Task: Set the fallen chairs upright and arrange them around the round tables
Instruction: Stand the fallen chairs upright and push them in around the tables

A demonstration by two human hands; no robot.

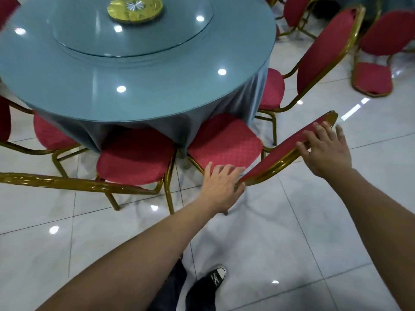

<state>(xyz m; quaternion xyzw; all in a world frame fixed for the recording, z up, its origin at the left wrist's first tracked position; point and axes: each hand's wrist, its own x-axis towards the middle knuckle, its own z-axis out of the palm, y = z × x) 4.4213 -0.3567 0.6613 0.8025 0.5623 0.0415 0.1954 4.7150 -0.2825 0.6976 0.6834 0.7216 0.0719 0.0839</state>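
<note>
Both hands hold the backrest of a red-cushioned, gold-framed chair standing at the round blue-clothed counter. The left hand curls its grip round the backrest's lower end; the right hand wraps fingers over its top edge.

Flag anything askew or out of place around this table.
One chair at the far right looks tipped, its seat low on the floor away from the table. The chair in hand stands angled to the table rim; left hand and right hand grip its backrest. Nothing spilled or broken shows.
</note>
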